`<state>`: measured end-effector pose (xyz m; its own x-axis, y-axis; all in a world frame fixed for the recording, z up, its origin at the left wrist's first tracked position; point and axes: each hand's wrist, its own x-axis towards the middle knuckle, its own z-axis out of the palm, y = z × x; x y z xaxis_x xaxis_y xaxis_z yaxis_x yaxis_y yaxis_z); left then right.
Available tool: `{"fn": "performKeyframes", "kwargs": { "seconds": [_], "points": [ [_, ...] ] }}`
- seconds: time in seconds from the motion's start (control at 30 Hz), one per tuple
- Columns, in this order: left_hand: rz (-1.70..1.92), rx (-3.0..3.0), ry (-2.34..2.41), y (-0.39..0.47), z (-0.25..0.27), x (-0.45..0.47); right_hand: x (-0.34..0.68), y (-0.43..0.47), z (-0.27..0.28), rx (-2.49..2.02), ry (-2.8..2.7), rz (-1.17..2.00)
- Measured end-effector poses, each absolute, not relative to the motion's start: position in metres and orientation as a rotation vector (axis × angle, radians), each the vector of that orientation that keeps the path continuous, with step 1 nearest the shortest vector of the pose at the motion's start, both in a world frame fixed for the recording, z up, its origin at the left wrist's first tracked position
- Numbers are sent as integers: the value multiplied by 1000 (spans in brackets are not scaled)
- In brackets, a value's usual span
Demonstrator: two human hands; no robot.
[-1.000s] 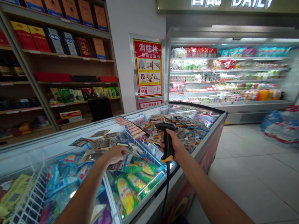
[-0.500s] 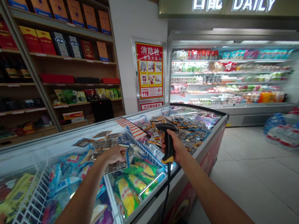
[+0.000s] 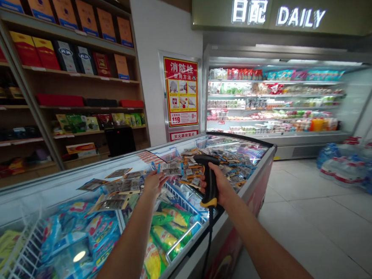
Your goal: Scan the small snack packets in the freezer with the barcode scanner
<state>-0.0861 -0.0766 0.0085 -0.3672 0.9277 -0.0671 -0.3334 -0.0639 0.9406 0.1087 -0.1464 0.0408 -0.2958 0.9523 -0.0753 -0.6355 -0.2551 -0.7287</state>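
My right hand is wrapped round the handle of a black and yellow barcode scanner, whose cable hangs down the freezer's front. To its left, my left hand pinches a small flat packet by its near end. That packet is held up in front of the scanner's head, over the chest freezer. A loose pile of similar packets lies to the left of my left hand. More packets are spread on the right side, beyond the scanner.
Green and yellow corn-printed bags lie in the freezer's near section, beside blue bags. White wire dividers separate sections. Boxed goods fill the shelves at left. A lit chiller and shrink-wrapped bottles stand at right.
My left hand has moved right and away from me, lifting the packet toward the scanner's head. My right hand keeps its grip on the scanner. The view has shifted slightly right and up.
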Motion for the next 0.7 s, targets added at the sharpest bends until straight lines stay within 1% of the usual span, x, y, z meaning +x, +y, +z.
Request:
{"fn": "performKeyframes", "kwargs": {
  "seconds": [0.17, 0.33, 0.5, 0.7],
  "points": [
    [1577, 876, 1246, -68, -11, -61, 109, -145, 37, -620, -712, 1779],
    [1634, 701, 1219, -67, -14, -50, 103, -146, 38, -615, -697, 1807],
    [1648, 745, 1238, -63, -16, -50, 97, -146, 38, -599, -698, 1818],
    [1686, 647, 1218, -56, -24, -51, 98, -147, 38, -586, -710, 1828]
  ]
}}
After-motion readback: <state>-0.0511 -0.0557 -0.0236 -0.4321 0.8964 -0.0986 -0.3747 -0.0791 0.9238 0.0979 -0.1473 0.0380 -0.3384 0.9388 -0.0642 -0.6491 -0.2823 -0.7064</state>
